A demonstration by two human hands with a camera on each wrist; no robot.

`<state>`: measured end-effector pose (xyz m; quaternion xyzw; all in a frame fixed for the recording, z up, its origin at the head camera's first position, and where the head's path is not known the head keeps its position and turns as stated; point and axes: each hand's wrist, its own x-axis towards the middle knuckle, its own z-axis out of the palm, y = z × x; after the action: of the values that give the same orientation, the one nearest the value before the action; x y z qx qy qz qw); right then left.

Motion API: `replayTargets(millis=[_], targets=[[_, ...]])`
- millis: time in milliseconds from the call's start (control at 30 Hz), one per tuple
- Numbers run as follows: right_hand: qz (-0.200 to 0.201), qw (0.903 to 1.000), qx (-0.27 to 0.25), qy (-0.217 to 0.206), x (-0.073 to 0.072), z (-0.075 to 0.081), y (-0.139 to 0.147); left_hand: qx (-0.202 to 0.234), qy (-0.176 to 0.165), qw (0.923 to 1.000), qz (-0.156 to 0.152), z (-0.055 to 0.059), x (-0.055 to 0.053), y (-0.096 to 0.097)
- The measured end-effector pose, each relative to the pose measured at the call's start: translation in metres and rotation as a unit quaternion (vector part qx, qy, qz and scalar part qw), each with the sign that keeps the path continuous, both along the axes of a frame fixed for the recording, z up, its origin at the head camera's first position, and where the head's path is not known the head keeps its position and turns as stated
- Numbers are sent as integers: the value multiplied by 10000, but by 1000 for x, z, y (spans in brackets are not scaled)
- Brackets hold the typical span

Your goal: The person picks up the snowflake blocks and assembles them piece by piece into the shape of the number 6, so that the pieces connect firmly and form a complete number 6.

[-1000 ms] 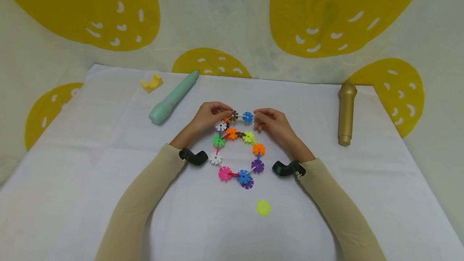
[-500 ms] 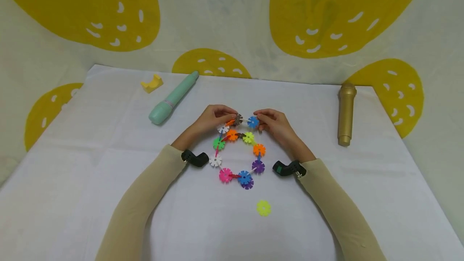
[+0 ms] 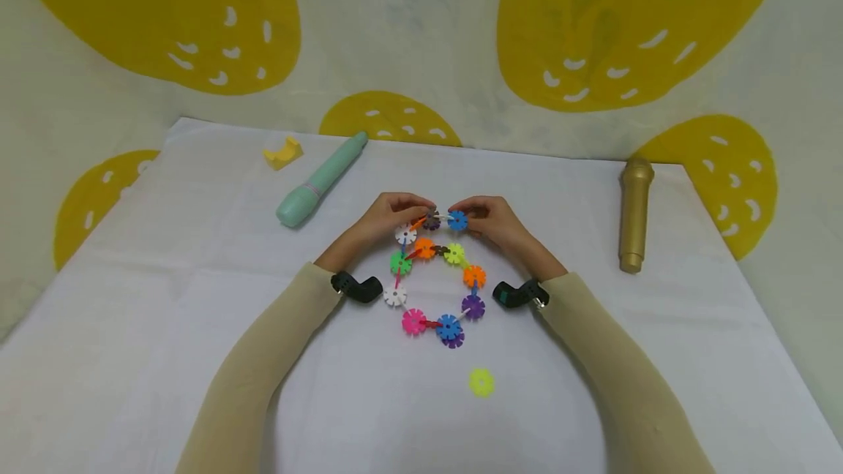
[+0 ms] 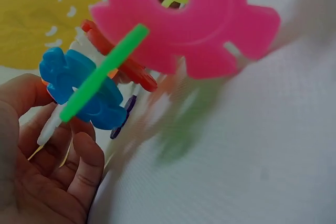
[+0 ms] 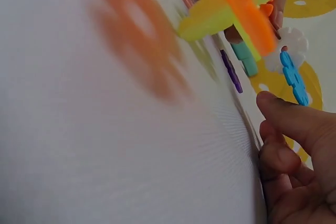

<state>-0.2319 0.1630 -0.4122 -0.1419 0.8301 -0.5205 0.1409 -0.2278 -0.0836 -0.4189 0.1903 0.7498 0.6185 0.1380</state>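
A chain of colourful notched plastic snowflake discs lies as a loop in the middle of the white-covered table in the head view. At its far end, my left hand pinches the brown disc, which links to a blue disc through a white one seen edge-on. My right hand holds that blue disc at its right edge. In the right wrist view the thumb lies beside the blue disc; the contact behind it is hidden. A pink disc looms near the left wrist camera.
A loose yellow disc lies nearest the body. A mint-green microphone-shaped toy and a small yellow curved block lie at the back left. A gold microphone-shaped toy lies at the right. Behind the table hangs a cloth with yellow fruit shapes.
My left hand and the brown and blue discs have shifted slightly right and nearer the body. My right hand has come left onto the blue disc's edge. The whole view has tilted a little.
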Motion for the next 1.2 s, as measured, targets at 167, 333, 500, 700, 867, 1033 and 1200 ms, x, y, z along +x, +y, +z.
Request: replayTargets(millis=[167,333,500,700,867,1033,1200], targets=[[371,9977,331,470,-9,-2,-1,-129,-29,9999,91,1,-1,1],[501,9962,347,617,-13,-1,-3,-189,-21,9997,121,-1,-4,0],[636,9940,436,780,-17,-2,-6,-184,-55,9998,113,-1,-5,-1],[918,9853,867,1152,-16,0,-12,-250,-113,9996,116,0,-6,0],[999,9789,1197,1320,-12,3,-14,-365,-76,9992,145,0,-7,2],[709,9861,1028,1095,-9,4,-12,-323,-156,9993,92,0,-7,3],[351,9956,576,652,-5,3,-10,-270,-162,9995,103,0,-7,2]])
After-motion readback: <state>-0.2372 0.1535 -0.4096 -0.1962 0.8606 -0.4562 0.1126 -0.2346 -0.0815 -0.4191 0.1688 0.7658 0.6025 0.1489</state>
